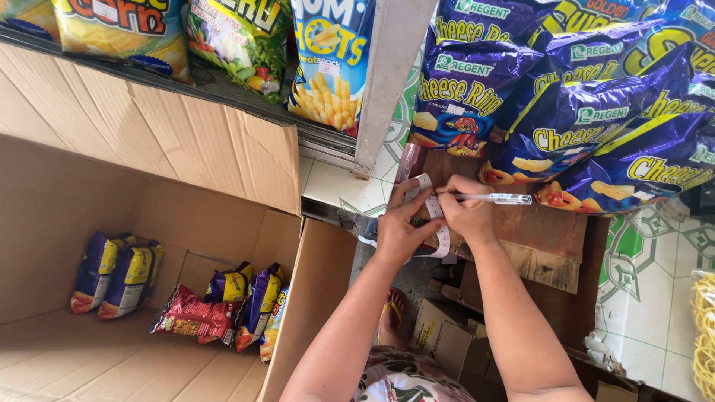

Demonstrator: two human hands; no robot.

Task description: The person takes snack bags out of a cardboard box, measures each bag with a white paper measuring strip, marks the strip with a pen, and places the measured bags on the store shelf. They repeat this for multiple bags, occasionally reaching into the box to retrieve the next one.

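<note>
Both your hands are bunched together over the near left corner of that dark wooden shelf board (536, 223). Your left hand (398, 223) has its fingers curled over a narrow white paper strip (439, 219), pinning it flat against the wood, and the strip's tail loops down off the board's front edge. Your right hand (468, 212) sits right against the left, closed around a clear pen (495, 198) in a writing grip, with the pen's body lying almost level and sticking out to the right. Both forearms come up from the bottom and angle in toward each other, wrists nearly touching.

A pile of purple snack bags (581, 112) rests on the far side of the board, just beyond the pen. Off to your left there's an open cardboard box (149, 149) with a few small snack packets (216, 309) lying at its bottom. More snack bags (246, 37) hang above the box.
</note>
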